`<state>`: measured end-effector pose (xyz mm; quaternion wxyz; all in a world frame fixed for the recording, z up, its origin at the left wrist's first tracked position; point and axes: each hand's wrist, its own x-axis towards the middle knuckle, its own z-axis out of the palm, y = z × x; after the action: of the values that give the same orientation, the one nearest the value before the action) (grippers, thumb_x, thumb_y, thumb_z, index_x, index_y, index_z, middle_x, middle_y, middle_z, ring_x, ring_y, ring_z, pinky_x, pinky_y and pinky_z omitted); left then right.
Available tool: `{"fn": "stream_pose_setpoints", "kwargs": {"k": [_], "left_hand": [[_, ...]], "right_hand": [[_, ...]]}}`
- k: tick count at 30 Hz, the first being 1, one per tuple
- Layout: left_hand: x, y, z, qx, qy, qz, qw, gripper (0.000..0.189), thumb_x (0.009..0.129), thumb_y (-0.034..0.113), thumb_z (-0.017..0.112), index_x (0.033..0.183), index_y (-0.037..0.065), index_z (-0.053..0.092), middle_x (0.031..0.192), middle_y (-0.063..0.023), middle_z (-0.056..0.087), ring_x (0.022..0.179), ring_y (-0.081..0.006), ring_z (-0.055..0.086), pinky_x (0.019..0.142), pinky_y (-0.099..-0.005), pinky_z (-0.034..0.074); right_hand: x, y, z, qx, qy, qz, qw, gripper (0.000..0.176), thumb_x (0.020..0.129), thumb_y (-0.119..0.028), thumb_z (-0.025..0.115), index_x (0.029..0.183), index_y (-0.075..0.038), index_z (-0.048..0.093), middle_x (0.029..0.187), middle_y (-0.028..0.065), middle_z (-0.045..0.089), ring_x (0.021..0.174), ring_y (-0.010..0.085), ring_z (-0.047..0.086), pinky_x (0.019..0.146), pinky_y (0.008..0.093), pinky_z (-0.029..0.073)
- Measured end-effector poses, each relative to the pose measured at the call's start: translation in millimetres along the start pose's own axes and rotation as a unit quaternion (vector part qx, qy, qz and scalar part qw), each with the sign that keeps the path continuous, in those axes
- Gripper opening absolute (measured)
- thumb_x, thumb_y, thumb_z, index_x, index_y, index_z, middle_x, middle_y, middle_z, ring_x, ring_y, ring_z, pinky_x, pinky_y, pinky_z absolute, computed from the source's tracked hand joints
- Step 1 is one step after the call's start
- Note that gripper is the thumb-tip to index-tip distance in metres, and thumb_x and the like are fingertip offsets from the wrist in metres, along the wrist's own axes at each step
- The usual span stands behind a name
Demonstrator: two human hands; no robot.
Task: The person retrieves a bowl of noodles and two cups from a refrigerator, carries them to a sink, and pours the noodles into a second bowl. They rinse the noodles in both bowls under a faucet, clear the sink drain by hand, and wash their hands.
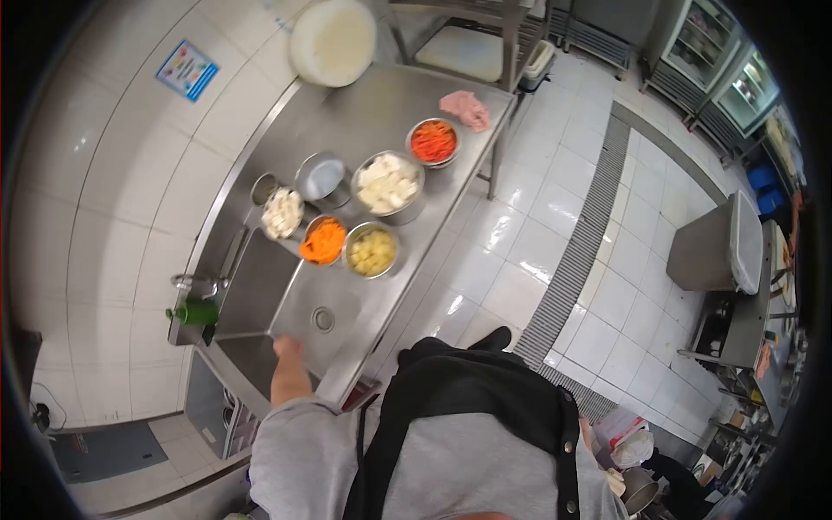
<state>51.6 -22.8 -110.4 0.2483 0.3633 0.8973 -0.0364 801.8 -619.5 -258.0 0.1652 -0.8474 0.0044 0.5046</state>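
Note:
My left hand (288, 347) reaches over the near end of the steel sink (299, 295), close to the drain. It is small and blurred, so I cannot see whether it holds anything. Beyond it stand several metal containers: orange carrot pieces (324, 241), yellowish cubes (373, 252), white chunks (387, 183), pale sliced pieces (282, 213) and red-orange strips (433, 141). A metal pot (322, 179) with whitish contents sits among them. My right hand does not show; the right arm is mostly hidden beside my body.
A tap (201, 282) and a green bottle (198, 313) stand at the sink's wall side. A pink cloth (466, 111) lies on the counter's far corner, and a white bucket (333, 42) stands behind. A floor drain grate (576, 251) and a grey bin (706, 247) are to the right.

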Motion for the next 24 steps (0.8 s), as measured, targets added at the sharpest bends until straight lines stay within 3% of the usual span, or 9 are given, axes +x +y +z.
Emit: {"fn": "stream_pose_setpoints", "kwargs": {"k": [1, 3, 6, 8, 11, 14, 16, 23, 24], "left_hand": [[-29, -20, 8, -0.312, -0.030, -0.145, 0.939, 0.023, 0.082, 0.029, 0.065, 0.093, 0.008, 0.064, 0.091, -0.0101, 0.067, 0.085, -0.0228, 0.066, 0.073, -0.0408, 0.052], [-66, -25, 26, -0.386, -0.037, -0.221, 0.895, 0.026, 0.082, 0.029, 0.065, 0.095, 0.008, 0.064, 0.092, -0.0106, 0.067, 0.086, -0.0235, 0.066, 0.074, -0.0411, 0.052], [-105, 17, 72, -0.349, -0.099, -0.236, 0.901, 0.029, 0.081, 0.030, 0.065, 0.099, 0.007, 0.064, 0.094, -0.0114, 0.067, 0.087, -0.0244, 0.066, 0.075, -0.0417, 0.052], [-123, 66, 112, -0.296, -0.163, -0.207, 0.918, 0.031, 0.081, 0.031, 0.066, 0.101, 0.007, 0.064, 0.096, -0.0120, 0.068, 0.087, -0.0250, 0.066, 0.076, -0.0421, 0.053], [-146, 167, 186, -0.194, -0.274, -0.119, 0.934, 0.035, 0.081, 0.032, 0.066, 0.104, 0.007, 0.064, 0.098, -0.0128, 0.068, 0.088, -0.0260, 0.066, 0.076, -0.0426, 0.053], [-169, 297, 265, -0.059, -0.382, 0.011, 0.922, 0.039, 0.080, 0.033, 0.067, 0.108, 0.006, 0.064, 0.100, -0.0137, 0.068, 0.089, -0.0269, 0.066, 0.077, -0.0432, 0.053], [-182, 393, 313, 0.055, -0.433, 0.123, 0.891, 0.041, 0.080, 0.034, 0.067, 0.110, 0.006, 0.064, 0.101, -0.0142, 0.068, 0.090, -0.0275, 0.066, 0.078, -0.0435, 0.053], [-199, 783, 478, 0.379, -0.346, 0.580, 0.633, 0.050, 0.079, 0.036, 0.069, 0.118, 0.005, 0.064, 0.106, -0.0162, 0.069, 0.093, -0.0297, 0.066, 0.080, -0.0448, 0.053], [-248, 852, 467, 0.342, -0.361, 0.431, 0.753, 0.049, 0.078, 0.036, 0.070, 0.115, 0.004, 0.065, 0.101, -0.0145, 0.070, 0.091, -0.0277, 0.066, 0.081, -0.0411, 0.053]], "right_hand": [[10, -4, -34, -0.154, -0.045, -0.057, 0.985, 0.024, 0.088, -0.021, 0.062, 0.106, -0.006, 0.068, 0.092, 0.0126, 0.067, 0.070, 0.0241, 0.067, 0.054, 0.0430, 0.052], [72, 3, -88, -0.423, -0.019, -0.201, 0.883, 0.027, 0.087, -0.029, 0.060, 0.095, -0.006, 0.072, 0.090, 0.0139, 0.070, 0.076, 0.0301, 0.068, 0.064, 0.0481, 0.052], [153, -89, -123, -0.187, 0.121, -0.179, 0.958, 0.034, 0.086, -0.034, 0.065, 0.081, -0.001, 0.070, 0.079, 0.0192, 0.069, 0.072, 0.0326, 0.065, 0.065, 0.0447, 0.050], [185, -213, -149, -0.178, 0.119, -0.166, 0.963, 0.057, 0.079, -0.047, 0.068, 0.111, 0.001, 0.066, 0.115, 0.0240, 0.064, 0.112, 0.0383, 0.057, 0.097, 0.0433, 0.045], [187, -402, -158, -0.092, 0.215, -0.307, 0.923, 0.045, 0.076, -0.033, 0.074, 0.107, -0.002, 0.068, 0.115, 0.0222, 0.063, 0.110, 0.0372, 0.058, 0.097, 0.0425, 0.045], [202, -548, -159, 0.071, 0.066, -0.261, 0.960, 0.039, 0.074, -0.020, 0.080, 0.108, -0.003, 0.068, 0.103, 0.0145, 0.065, 0.070, 0.0235, 0.068, 0.063, 0.0334, 0.054], [250, -601, -158, -0.095, 0.094, -0.395, 0.909, 0.048, 0.075, -0.041, 0.074, 0.111, -0.010, 0.069, 0.126, 0.0203, 0.059, 0.126, 0.0344, 0.047, 0.104, 0.0502, 0.038], [318, -597, -276, -0.163, 0.205, -0.291, 0.920, 0.037, 0.074, -0.035, 0.074, 0.104, -0.012, 0.071, 0.120, 0.0166, 0.062, 0.119, 0.0378, 0.052, 0.102, 0.0475, 0.042], [333, -571, -299, -0.068, 0.241, -0.219, 0.943, 0.036, 0.075, -0.033, 0.074, 0.103, -0.011, 0.071, 0.119, 0.0163, 0.063, 0.117, 0.0361, 0.054, 0.101, 0.0449, 0.042]]}}
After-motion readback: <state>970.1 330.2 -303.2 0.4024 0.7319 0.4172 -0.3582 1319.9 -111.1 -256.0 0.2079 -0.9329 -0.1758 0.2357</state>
